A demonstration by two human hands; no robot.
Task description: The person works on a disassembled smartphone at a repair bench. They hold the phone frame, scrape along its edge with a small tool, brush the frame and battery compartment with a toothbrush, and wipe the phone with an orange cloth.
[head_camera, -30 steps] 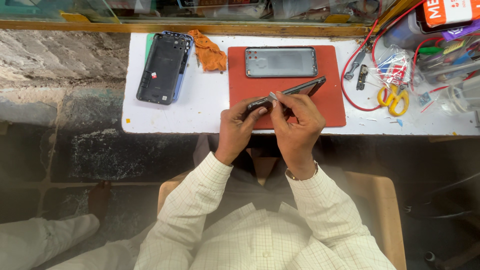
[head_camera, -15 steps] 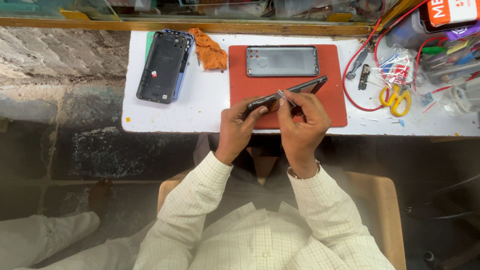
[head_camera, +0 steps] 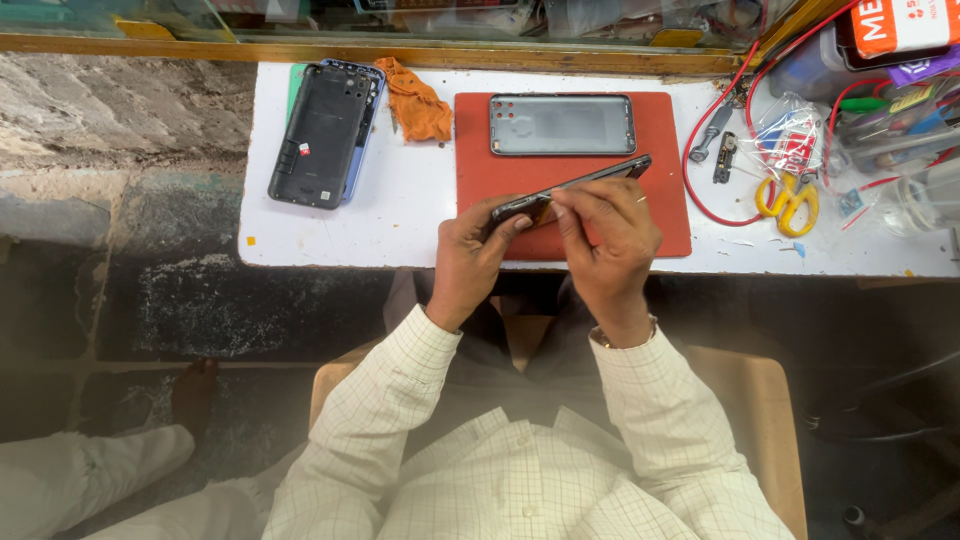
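**Both hands gripping a dark phone on edge above the red mat**

At the far left of the white worktop (head_camera: 420, 225), an opened phone body (head_camera: 325, 135) is lying face down with its dark inside showing, a blue rim peeking out along its right side. Just beside it, a crumpled orange cloth (head_camera: 418, 103) is resting near the worktop's back edge. Next comes the red mat (head_camera: 500, 180), and a grey back cover (head_camera: 562, 124) is lying flat on its upper part.

Over the mat's lower half, the left hand (head_camera: 470, 262) is grasping the near end of a dark phone (head_camera: 600, 174), thumb pressed along its edge. The phone is being held tilted on its side, its far end pointing up and to the right. The right hand (head_camera: 610, 240) is closing around the same end, its fingertips (head_camera: 560, 205) pinching at the phone's edge right next to the left thumb.

Further right, a red wire (head_camera: 688, 170) is looping across the worktop, and yellow-handled scissors (head_camera: 787, 198) are lying among small parts and clear bags.
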